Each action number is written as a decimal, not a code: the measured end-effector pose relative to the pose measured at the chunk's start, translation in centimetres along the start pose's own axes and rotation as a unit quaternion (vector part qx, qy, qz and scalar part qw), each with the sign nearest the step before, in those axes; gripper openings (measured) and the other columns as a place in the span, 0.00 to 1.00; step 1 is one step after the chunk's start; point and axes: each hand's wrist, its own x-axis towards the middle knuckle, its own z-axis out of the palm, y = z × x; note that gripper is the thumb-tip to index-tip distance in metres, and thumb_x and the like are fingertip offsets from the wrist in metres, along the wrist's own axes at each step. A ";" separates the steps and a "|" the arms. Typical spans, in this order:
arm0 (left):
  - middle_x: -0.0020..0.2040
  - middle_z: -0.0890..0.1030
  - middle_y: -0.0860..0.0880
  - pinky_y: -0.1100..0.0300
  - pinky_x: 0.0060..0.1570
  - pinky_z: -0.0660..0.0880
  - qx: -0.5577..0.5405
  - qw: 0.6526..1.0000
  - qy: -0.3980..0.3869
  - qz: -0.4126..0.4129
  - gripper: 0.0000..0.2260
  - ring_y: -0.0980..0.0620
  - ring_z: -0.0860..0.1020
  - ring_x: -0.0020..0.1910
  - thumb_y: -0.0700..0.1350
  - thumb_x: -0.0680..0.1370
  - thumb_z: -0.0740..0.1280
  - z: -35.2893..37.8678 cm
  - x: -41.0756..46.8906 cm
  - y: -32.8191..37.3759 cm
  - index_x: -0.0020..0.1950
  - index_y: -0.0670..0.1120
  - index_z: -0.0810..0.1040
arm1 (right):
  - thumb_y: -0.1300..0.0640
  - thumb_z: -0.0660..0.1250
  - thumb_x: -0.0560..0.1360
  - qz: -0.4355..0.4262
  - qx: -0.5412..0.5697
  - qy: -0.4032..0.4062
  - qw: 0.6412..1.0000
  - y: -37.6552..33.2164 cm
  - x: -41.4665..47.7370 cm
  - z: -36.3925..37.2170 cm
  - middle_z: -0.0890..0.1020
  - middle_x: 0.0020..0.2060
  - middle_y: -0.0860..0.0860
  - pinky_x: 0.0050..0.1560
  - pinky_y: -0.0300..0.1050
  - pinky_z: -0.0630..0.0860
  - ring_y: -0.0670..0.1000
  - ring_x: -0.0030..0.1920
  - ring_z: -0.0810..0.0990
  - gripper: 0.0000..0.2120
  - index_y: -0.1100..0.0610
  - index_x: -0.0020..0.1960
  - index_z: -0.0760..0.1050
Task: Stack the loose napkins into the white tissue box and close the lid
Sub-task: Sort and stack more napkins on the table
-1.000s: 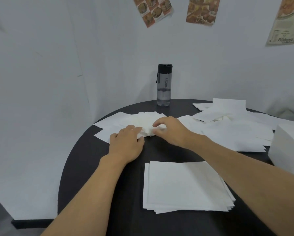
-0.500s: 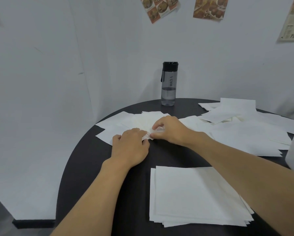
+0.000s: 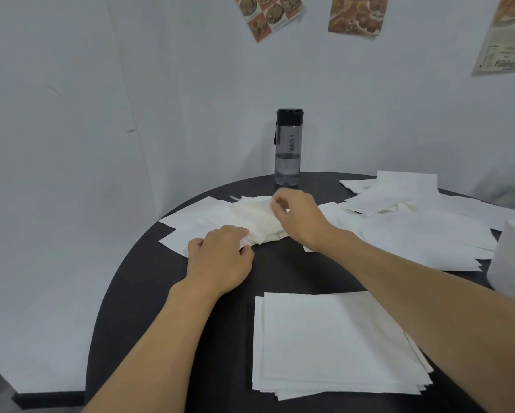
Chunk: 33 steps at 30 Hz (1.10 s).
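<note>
Loose white napkins (image 3: 196, 219) lie overlapping at the far left of the round black table (image 3: 149, 293). My left hand (image 3: 220, 257) lies on their near edge, its fingertips curled onto a raised bunch of napkins (image 3: 256, 219). My right hand (image 3: 298, 216) pinches the far edge of that bunch and lifts it. A squared stack of napkins (image 3: 334, 341) sits near me, partly under my right forearm. More loose napkins (image 3: 414, 228) spread across the right side. The white tissue box (image 3: 512, 257) shows at the right edge, cut off by the frame; its lid is out of sight.
A grey water bottle (image 3: 288, 147) with a black cap stands at the table's far edge against the white wall. Food posters (image 3: 356, 14) hang on the wall above. The table's left rim drops to a pale floor.
My right hand has moved further from me and lifted the far edge of the napkin bunch. My left hand stays on the near edge. The view has shifted slightly.
</note>
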 end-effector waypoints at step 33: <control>0.56 0.84 0.55 0.56 0.49 0.81 -0.632 0.764 -0.039 0.125 0.17 0.52 0.84 0.54 0.36 0.85 0.58 -5.2 -3.1 5.5 0.64 0.58 0.73 | 0.61 0.61 0.82 -0.033 0.339 0.147 0.929 -4.6 -9.6 -14.4 0.80 0.42 0.56 0.46 0.59 0.75 0.56 0.42 0.77 0.10 0.57 0.43 0.76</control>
